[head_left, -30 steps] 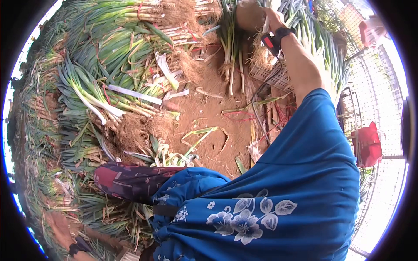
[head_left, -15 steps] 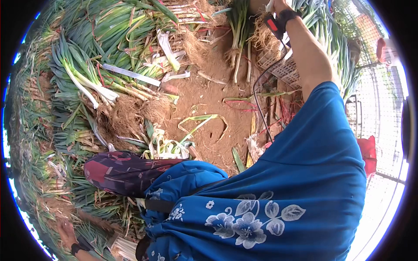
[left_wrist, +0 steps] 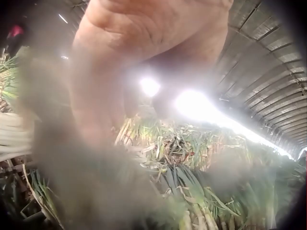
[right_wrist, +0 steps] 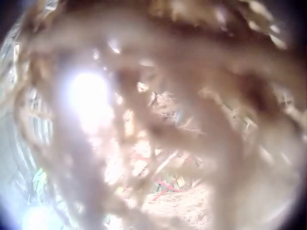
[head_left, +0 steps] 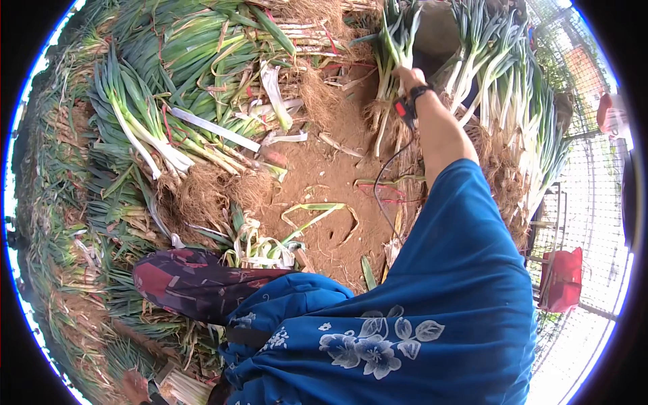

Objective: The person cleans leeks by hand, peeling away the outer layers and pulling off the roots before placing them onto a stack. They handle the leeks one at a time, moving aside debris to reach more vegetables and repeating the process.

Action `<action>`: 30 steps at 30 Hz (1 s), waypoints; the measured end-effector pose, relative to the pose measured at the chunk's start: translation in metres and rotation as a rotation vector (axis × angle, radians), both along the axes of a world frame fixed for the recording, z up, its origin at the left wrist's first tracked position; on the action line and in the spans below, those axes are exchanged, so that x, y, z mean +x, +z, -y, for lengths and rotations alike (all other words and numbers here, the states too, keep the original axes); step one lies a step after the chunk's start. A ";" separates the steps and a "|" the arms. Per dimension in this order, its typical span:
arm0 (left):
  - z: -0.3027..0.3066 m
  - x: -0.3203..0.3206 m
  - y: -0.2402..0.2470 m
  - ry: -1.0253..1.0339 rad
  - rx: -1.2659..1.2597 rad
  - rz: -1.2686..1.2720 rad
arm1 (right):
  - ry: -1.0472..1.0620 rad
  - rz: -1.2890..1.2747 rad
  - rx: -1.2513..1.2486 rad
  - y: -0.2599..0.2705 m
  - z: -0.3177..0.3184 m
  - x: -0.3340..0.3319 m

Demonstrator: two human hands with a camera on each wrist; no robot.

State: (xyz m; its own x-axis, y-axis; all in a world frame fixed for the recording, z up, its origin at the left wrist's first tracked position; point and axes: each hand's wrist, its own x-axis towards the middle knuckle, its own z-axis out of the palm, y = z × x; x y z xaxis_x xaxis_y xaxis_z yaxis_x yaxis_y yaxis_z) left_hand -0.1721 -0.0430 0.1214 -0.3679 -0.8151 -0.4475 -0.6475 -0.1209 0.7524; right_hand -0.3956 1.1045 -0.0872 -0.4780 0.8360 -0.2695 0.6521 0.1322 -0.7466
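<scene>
In the head view my right hand [head_left: 410, 79] grips a few leeks [head_left: 399, 40] by their pale stems, green leaves above the fist and roots below. Blurred roots [right_wrist: 158, 124] fill most of the right wrist view and hide that hand. Upright leeks [head_left: 499, 88] with white stems and shaggy roots stand to its right. Far at the lower left, my left hand [head_left: 135, 387] hangs away from the piles. In the left wrist view its palm [left_wrist: 144, 28] faces the camera, fingers hanging loosely and partly blurred, with nothing in them.
Bundled leeks [head_left: 202, 61] lie heaped on the left, some tied with red string. Between the piles is bare soil [head_left: 317, 182] with stray leaves. A wire mesh fence [head_left: 580, 189] runs along the right, a red bag [head_left: 561, 280] beside it. A cable [head_left: 379, 182] hangs from my right wrist.
My right hand came down and left from the upright leeks at the top right and now holds leeks beside them. The left hand sank toward the bottom edge of the head view.
</scene>
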 end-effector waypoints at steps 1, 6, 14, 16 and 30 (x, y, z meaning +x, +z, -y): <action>0.012 0.010 0.001 0.029 0.003 0.010 | 0.012 0.021 -0.043 -0.024 -0.006 0.001; -0.002 -0.001 0.014 -0.272 0.070 0.067 | 0.083 -0.087 0.115 -0.012 0.002 0.006; -0.029 -0.029 0.009 -0.437 0.107 0.070 | 0.083 0.031 0.271 0.020 -0.057 0.010; -0.021 -0.003 0.004 -0.499 0.166 0.022 | 0.128 0.308 0.313 -0.014 -0.069 0.011; -0.147 0.102 0.058 -0.308 -0.123 -0.085 | 1.085 -0.312 -0.385 -0.034 0.419 -0.052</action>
State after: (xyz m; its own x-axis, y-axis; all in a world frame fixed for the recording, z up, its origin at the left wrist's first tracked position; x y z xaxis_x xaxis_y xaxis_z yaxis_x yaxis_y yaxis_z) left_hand -0.0706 0.1042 0.1793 -0.6367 -0.7059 -0.3103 -0.5742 0.1654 0.8018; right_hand -0.4473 0.6851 -0.1214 -0.9746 -0.1557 -0.1608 0.1215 0.2355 -0.9643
